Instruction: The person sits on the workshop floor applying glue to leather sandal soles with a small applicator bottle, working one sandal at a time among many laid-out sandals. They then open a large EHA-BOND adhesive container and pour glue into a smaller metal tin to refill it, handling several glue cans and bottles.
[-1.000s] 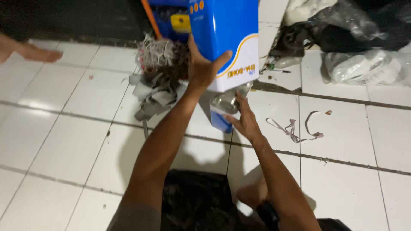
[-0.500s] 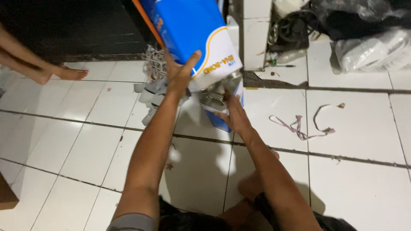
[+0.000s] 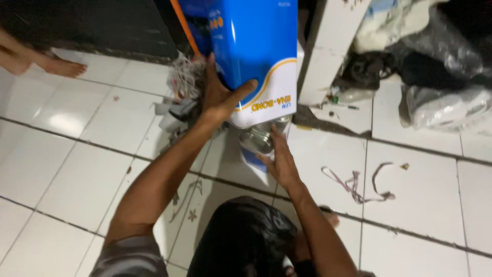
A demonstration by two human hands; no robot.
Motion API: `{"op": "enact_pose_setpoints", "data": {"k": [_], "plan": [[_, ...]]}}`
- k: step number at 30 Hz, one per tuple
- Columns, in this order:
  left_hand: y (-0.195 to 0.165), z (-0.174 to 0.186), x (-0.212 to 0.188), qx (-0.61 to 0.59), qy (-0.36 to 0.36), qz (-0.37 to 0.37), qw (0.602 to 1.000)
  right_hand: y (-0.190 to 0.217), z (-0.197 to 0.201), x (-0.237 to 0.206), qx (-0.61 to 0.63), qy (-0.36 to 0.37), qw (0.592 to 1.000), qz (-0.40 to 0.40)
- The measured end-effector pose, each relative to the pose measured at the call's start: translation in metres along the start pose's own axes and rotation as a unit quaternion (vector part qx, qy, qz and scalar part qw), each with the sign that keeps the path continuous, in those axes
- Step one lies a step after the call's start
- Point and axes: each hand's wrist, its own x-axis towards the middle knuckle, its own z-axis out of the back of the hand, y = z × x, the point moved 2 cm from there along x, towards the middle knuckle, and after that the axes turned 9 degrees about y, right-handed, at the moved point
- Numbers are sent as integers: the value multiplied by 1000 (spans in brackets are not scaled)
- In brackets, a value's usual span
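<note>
Both hands are working on a big blue rectangular tin (image 3: 256, 51) that is being held tipped over above the white tiled floor (image 3: 77, 154). His left hand (image 3: 221, 97) is pressing flat against the tin's side, fingers spread upward and the thumb hooking across the lower white-and-yellow band. His right hand (image 3: 279, 159) is reaching up from below, fingers together and laid against a small shiny metal can (image 3: 260, 137) that is sitting just under the tin's lower edge; whether the hand is gripping the can or only steadying it, I cannot tell. The tin's lower end is touching or nearly touching the can's mouth.

Behind the left hand, a heap of grey scraps and pale stringy fibres (image 3: 179, 92) is lying on the tiles. To the right, a few thin strips of pinkish ribbon (image 3: 359, 182) are curling on the floor, well apart from the hands. A white pillar base (image 3: 323, 56) is standing just beside the tin, with plastic bags (image 3: 446, 102) bunched beyond it. Someone else's bare foot (image 3: 56, 65) is resting at the far left.
</note>
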Motion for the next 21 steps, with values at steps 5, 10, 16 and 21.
{"op": "enact_pose_setpoints", "data": {"k": [5,10,16,21], "plan": [[-12,5,29,-174,34,31,984,-3,-4,8,-40,-36,998,22],[0,5,51,-201,53,3,978,3,-9,26,59,-30,995,-70],[22,12,87,-107,72,-23,991,14,-24,63,85,-55,992,-78],[51,14,126,-94,105,-29,990,-1,-34,87,66,-58,991,-102]]}}
